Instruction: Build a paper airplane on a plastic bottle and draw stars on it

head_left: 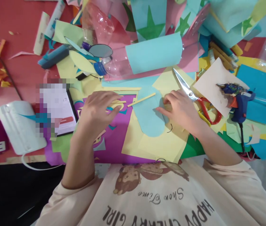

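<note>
A rounded light-blue paper cutout (148,121) lies on a pale yellow sheet (133,141) in front of me. A thin yellow strip (141,99) rests slantwise across its upper left. My left hand (100,108) hovers over purple paper (111,141) left of the cutout, its thumb and fingers apart around small yellow scraps. At the cutout's right edge is my right hand (176,106), fingers bent and thumb stretched out apart from them; whether it touches the paper is unclear. Scissors (189,94) with red handles lie beside the right hand.
A plastic bottle (154,53) wrapped in light-blue paper lies across the back. At right, a blue glue gun (239,103) rests partly on a pale pink sheet (208,81). A tablet (64,116) and a white corded device (21,128) are at left.
</note>
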A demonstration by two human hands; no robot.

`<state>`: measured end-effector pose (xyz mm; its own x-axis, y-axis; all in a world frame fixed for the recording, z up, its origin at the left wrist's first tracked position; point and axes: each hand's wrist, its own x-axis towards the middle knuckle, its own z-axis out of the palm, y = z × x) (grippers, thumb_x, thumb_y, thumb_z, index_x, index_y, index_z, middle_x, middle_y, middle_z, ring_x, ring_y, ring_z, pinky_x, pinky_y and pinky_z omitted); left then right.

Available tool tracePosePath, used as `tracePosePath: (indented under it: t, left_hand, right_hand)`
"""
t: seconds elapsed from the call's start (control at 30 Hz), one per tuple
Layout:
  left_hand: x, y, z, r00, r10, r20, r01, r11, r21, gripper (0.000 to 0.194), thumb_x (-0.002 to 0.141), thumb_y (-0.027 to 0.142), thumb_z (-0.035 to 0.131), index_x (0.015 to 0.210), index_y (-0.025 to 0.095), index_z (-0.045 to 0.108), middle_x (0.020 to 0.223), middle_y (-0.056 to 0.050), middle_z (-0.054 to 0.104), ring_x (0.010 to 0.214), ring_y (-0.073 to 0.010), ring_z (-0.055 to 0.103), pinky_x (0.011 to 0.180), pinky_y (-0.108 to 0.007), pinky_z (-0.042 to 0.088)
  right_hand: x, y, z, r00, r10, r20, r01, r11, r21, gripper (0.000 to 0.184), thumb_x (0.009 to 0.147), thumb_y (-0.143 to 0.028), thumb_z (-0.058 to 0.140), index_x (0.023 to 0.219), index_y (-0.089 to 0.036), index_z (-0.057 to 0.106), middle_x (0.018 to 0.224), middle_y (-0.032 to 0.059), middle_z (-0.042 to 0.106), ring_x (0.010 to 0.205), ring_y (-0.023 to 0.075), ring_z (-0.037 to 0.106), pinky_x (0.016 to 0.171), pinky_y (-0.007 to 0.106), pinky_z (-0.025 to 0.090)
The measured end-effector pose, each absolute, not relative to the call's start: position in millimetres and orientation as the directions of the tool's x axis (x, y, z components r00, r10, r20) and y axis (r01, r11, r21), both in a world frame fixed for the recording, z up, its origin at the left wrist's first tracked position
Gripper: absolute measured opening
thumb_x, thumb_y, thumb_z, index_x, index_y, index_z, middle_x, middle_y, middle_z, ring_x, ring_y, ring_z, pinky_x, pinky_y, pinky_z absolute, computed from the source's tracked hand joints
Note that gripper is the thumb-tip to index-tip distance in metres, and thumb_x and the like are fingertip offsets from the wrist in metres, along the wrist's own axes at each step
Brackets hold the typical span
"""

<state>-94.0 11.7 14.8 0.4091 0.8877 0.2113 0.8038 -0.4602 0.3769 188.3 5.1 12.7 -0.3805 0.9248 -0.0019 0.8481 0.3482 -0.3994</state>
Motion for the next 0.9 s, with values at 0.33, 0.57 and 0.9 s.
tracePosePath:
  t: [0.33,0.57,0.9]
  left_hand:
    - [-103.1,22.2,-5.4,0.326,0.912,0.249,0.820,-0.404,0.406,0.016,0.087,0.038,0.063,0.079,0.025,0.061,0.082,-0.002,0.070,0.083,-0.0239,0.059,0.080,-0.037,0.042]
    - [-92.4,23.6,10.4,0.198,0.926,0.321,0.796,-0.343,0.499,0.010,0.082,0.032,0.069,0.076,0.026,0.065,0.074,0.001,0.070,0.073,-0.0190,0.059,0.075,-0.033,0.045]
    - [-70.5,25.4,27.8,0.230,0.934,0.273,0.717,-0.352,0.601,0.022,0.093,0.028,0.051,0.074,0.023,0.059,0.066,0.002,0.066,0.066,-0.0146,0.059,0.063,-0.027,0.042]
  right_hand:
    - [188.4,12.2,13.9,-0.360,0.928,-0.099,0.712,0.204,-0.672,0.023,0.081,-0.014,0.066,0.069,-0.022,0.048,0.075,0.0024,0.058,0.079,0.0205,0.053,0.074,0.035,0.041]
    - [195.0,16.9,29.6,-0.337,0.940,-0.051,0.527,0.143,-0.838,0.016,0.083,-0.017,0.060,0.072,-0.022,0.049,0.075,-0.0007,0.057,0.073,0.0152,0.051,0.068,0.030,0.039]
    - [203.5,20.7,29.0,0.108,0.973,0.205,0.348,0.156,-0.925,0.021,0.085,-0.036,0.059,0.075,-0.027,0.043,0.069,-0.0012,0.043,0.062,0.0156,0.048,0.060,0.032,0.041]
